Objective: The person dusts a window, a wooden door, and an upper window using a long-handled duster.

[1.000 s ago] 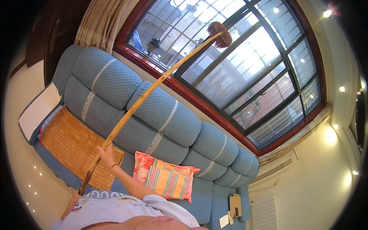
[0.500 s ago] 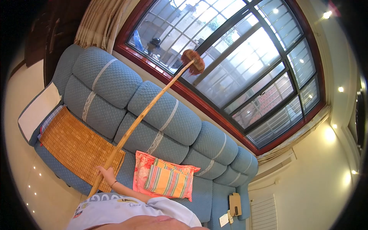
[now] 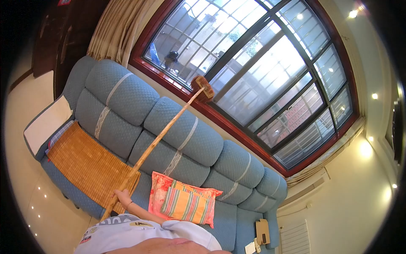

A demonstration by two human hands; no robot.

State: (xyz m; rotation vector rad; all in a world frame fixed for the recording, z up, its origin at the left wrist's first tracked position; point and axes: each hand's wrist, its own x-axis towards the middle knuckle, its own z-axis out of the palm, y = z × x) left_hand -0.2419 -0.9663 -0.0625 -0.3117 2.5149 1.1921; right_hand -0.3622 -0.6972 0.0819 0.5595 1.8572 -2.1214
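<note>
Shows dusty blue with fine diamond quilting on the sofa [image 3: 184,131], crossed by pale bands [image 3: 174,160] in white-and-grey zigzag. Turns honey brown with fine lines on the mat [image 3: 89,163] at left. Mixes coral red and pale florals on the pillow [image 3: 157,192], yellow, green and red stripes on the folded cloth [image 3: 188,203]. Stays tan on the pole [image 3: 158,137], reddish brown on the brush head [image 3: 202,89].

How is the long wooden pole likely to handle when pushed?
Probably stiff: the wooden pole looks solid, with only a slight bend. It may feel top-heavy, since the brush head sits at its far end while the right hand grips low down.
</note>
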